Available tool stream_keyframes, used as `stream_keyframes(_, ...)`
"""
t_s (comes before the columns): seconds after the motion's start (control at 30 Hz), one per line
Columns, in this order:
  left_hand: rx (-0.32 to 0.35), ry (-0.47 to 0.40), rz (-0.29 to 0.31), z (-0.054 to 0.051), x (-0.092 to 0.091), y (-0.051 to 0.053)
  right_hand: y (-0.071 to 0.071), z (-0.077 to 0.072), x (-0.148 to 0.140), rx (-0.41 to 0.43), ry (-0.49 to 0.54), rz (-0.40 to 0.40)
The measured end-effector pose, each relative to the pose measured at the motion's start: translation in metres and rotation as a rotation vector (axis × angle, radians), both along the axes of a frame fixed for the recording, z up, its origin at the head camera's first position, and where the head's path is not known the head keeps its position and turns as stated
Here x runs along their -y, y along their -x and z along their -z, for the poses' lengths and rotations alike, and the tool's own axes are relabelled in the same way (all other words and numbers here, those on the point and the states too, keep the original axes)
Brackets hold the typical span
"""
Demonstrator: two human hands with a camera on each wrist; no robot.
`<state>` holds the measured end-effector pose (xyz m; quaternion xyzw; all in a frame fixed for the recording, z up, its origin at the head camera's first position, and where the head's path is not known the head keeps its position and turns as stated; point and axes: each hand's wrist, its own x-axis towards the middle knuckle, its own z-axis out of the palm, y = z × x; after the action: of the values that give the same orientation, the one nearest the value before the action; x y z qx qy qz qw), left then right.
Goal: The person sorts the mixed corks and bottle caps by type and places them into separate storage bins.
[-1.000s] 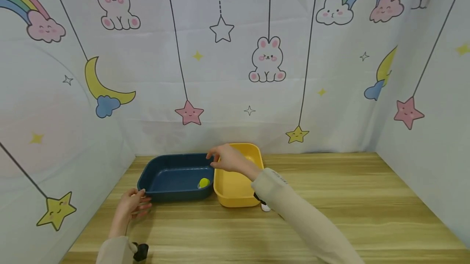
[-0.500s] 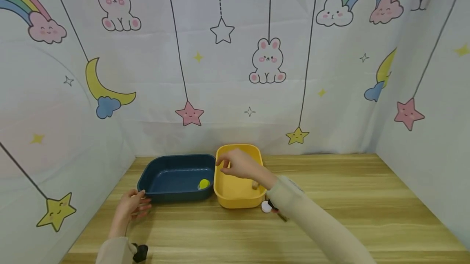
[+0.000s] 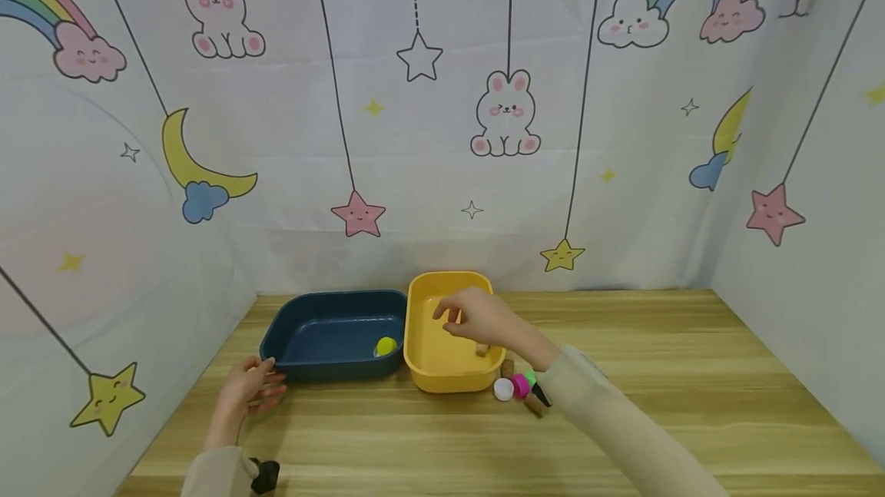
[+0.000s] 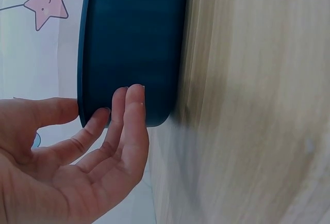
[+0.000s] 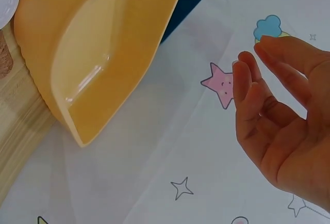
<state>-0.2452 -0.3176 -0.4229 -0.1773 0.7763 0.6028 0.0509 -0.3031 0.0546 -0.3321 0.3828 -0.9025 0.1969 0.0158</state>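
My left hand (image 3: 247,387) is at the near left corner of the dark blue bin (image 3: 332,369); in the left wrist view its thumb and index finger pinch the bin's rim (image 4: 81,74), other fingers lying along the outer wall. Over the yellow bin (image 3: 442,382) hovers my right hand (image 3: 484,318), fingers loosely bent, with nothing between them in the right wrist view. A yellow-green round piece (image 3: 386,346) lies inside the blue bin near its right end. One cork-like piece (image 3: 482,349) is in the yellow bin.
Beside the yellow bin's near right corner lie a white cap (image 3: 503,389), a magenta piece (image 3: 520,386), a green piece (image 3: 530,376), a black piece (image 3: 542,395) and two brown cork-like pieces (image 3: 508,368), (image 3: 535,405). Printed cloth walls stand behind and at both sides.
My right hand has moved right, from the boundary between the bins to over the yellow bin, and its sleeve has uncovered the small pieces beside it. My left hand has stayed in place.
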Motion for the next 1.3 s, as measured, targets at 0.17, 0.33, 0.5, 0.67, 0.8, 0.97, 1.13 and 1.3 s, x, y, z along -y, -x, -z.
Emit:
stream_keyframes(0.17,-0.003,-0.001,-0.001,0.0,-0.001,0.0,-0.004,-0.001,-0.016,-0.003,0.005,0.024)
stream_keyframes(0.33,-0.001,0.002,0.0,0.0,0.0,0.0,-0.009,0.003,-0.03,-0.002,0.006,0.033)
stream_keyframes(0.5,-0.002,0.01,-0.001,0.0,0.0,0.0,-0.013,0.011,-0.043,-0.002,0.009,0.037)
stream_keyframes(0.67,0.0,0.014,0.002,0.0,0.001,0.0,-0.015,0.02,-0.053,-0.018,0.011,0.033)
stream_keyframes(0.8,0.005,0.018,0.004,0.001,0.001,0.001,-0.018,0.025,-0.062,-0.003,0.004,0.046)
stream_keyframes(0.97,0.006,0.021,0.0,0.002,0.001,0.001,-0.021,0.032,-0.072,0.005,0.021,0.021)
stream_keyframes(1.13,0.0,0.017,0.003,0.002,0.001,0.001,-0.024,0.038,-0.08,-0.013,0.026,0.002)
stream_keyframes(1.3,-0.005,0.012,0.003,0.002,0.001,0.001,-0.027,0.044,-0.086,-0.03,0.009,-0.014)
